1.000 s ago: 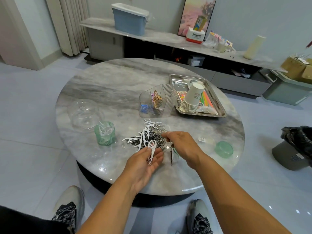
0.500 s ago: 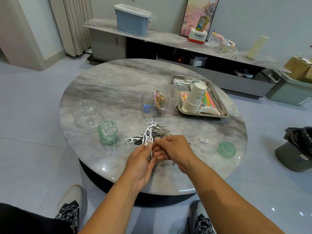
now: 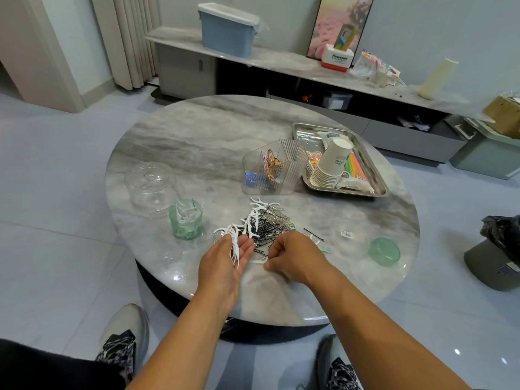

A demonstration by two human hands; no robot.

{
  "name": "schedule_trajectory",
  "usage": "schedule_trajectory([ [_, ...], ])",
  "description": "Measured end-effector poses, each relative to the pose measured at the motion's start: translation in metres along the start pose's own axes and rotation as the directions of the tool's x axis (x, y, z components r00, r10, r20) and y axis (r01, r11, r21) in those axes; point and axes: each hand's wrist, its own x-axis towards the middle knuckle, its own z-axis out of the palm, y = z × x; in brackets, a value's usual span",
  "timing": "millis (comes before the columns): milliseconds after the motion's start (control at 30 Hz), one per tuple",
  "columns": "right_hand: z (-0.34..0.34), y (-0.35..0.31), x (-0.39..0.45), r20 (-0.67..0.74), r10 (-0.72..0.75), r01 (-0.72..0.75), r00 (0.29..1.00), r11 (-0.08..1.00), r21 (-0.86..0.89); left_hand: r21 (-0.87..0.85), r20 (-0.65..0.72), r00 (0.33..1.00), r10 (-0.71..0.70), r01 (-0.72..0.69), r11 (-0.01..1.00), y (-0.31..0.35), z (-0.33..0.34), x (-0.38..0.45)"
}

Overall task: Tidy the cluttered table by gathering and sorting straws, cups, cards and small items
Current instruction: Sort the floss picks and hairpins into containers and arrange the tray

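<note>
A heap of white floss picks, black hairpins and metal clips (image 3: 264, 225) lies on the round marble table (image 3: 197, 147). My left hand (image 3: 225, 263) is palm up at the heap's near left edge and holds several white floss picks (image 3: 235, 246). My right hand (image 3: 295, 256) is curled with its fingertips pinching at a white pick (image 3: 258, 261) on the table. A green glass cup (image 3: 186, 222) with floss picks in it stands to the left of the heap.
A clear glass lid (image 3: 150, 182) sits behind the green cup. A clear divided organiser (image 3: 274, 171) stands beyond the heap. A steel tray (image 3: 377, 190) holds stacked paper cups (image 3: 330, 164) and coloured straws (image 3: 356, 166). A green lid (image 3: 384, 251) lies at the right.
My hands were together in front of me half a second ago. Now they have parted, and my right hand has dropped to the table at the heap's near edge.
</note>
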Motion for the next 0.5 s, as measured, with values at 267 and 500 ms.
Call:
schedule_trajectory([
  [267,-0.011,0.006,0.005,-0.049,-0.035,0.044,0.998,0.98,0.195,0.001,0.016,1.0,-0.023,0.023,1.0,0.005,0.0,0.002],
  [500,-0.053,0.007,0.012,0.032,-0.179,0.14,0.983,0.856,0.497,0.198,0.081,0.993,-0.087,0.069,0.978,0.011,0.001,0.0],
])
